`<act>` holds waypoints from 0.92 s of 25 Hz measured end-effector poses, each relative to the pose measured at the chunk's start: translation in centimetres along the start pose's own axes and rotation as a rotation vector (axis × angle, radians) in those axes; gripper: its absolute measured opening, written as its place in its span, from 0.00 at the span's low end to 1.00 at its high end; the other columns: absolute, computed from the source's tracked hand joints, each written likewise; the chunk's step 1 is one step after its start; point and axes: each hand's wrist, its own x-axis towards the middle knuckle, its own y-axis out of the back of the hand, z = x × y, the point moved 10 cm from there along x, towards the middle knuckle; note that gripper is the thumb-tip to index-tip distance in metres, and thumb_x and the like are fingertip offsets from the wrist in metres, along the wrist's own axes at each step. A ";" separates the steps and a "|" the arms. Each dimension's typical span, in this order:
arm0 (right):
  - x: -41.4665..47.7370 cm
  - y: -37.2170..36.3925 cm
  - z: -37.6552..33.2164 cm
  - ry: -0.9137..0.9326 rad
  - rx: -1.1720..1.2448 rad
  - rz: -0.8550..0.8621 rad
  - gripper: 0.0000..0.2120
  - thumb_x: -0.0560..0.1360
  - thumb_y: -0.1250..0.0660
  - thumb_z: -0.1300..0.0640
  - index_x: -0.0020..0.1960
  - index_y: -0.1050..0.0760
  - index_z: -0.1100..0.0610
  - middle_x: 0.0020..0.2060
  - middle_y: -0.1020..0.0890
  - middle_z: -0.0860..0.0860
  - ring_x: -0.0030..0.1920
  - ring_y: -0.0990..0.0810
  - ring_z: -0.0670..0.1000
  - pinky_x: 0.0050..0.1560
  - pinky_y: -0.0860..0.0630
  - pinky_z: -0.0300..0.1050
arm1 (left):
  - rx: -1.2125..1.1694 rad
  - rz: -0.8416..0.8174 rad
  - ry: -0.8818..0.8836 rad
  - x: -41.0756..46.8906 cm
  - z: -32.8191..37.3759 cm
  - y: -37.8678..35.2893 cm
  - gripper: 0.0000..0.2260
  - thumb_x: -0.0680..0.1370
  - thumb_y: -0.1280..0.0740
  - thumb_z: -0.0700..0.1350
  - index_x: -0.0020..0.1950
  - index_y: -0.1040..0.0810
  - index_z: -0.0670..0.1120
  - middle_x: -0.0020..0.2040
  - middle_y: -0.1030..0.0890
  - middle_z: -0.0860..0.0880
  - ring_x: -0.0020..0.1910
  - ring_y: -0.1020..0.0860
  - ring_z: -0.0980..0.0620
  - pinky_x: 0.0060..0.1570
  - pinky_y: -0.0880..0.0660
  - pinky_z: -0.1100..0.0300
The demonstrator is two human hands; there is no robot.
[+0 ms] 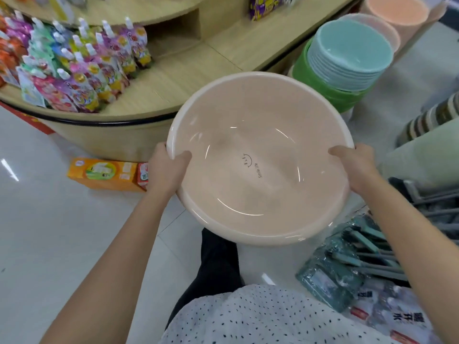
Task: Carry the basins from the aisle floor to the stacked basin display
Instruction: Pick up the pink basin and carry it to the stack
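Observation:
A large pale pink basin (260,125) with a small smile print inside is held level in front of me, above the white floor. My left hand (166,170) grips its left rim, thumb inside. On the opposite rim my right hand (357,165) holds it the same way. The stacked basin display stands at the upper right: a stack of light blue basins (352,50) nested in green basins (320,88), with pink basin stacks (397,8) behind.
A curved wooden shelf (159,95) with colourful spouted drink pouches (74,70) is on the left. Orange boxes (104,172) lie on the floor at its base. Wrapped teal brushes (357,249) and grey poles (437,202) lie at the right.

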 end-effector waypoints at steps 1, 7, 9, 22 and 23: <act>1.4 -0.4 -0.7 0.001 0.003 0.012 0.06 0.70 0.32 0.63 0.42 0.29 0.61 0.33 0.25 0.52 0.31 0.25 0.50 0.28 0.29 0.42 | 0.027 -0.024 -0.023 1.9 1.1 -1.0 0.14 0.67 0.34 0.50 0.48 0.31 0.48 0.38 0.28 0.56 0.36 0.29 0.59 0.29 0.36 0.63; 9.7 -3.0 -3.8 -0.033 0.009 0.047 0.12 0.67 0.31 0.64 0.50 0.25 0.66 0.43 0.22 0.61 0.42 0.22 0.57 0.42 0.24 0.54 | 0.260 -0.093 -0.079 11.6 5.0 -6.1 0.15 0.69 0.35 0.43 0.54 0.31 0.42 0.47 0.24 0.44 0.46 0.26 0.42 0.35 0.33 0.58; 11.6 -3.7 -4.0 -0.049 -0.002 0.063 0.14 0.66 0.31 0.63 0.50 0.23 0.67 0.42 0.21 0.61 0.41 0.22 0.57 0.43 0.23 0.56 | 0.289 -0.093 -0.044 13.8 5.2 -7.6 0.17 0.71 0.36 0.43 0.57 0.31 0.39 0.52 0.22 0.39 0.48 0.24 0.39 0.40 0.32 0.55; 22.1 -8.7 -0.7 -0.115 -0.202 -0.005 0.11 0.66 0.33 0.59 0.48 0.21 0.59 0.46 0.17 0.60 0.48 0.19 0.61 0.50 0.21 0.56 | 0.373 -0.128 0.138 20.0 0.1 -15.9 0.18 0.74 0.36 0.44 0.60 0.34 0.37 0.55 0.23 0.36 0.46 0.27 0.42 0.42 0.33 0.52; 22.8 -9.2 -0.4 -0.102 -0.230 -0.015 0.11 0.67 0.33 0.59 0.48 0.21 0.59 0.46 0.17 0.59 0.48 0.19 0.61 0.50 0.21 0.55 | 0.381 -0.128 0.152 20.2 -0.6 -16.4 0.18 0.75 0.36 0.44 0.60 0.34 0.37 0.54 0.23 0.36 0.44 0.28 0.43 0.42 0.33 0.52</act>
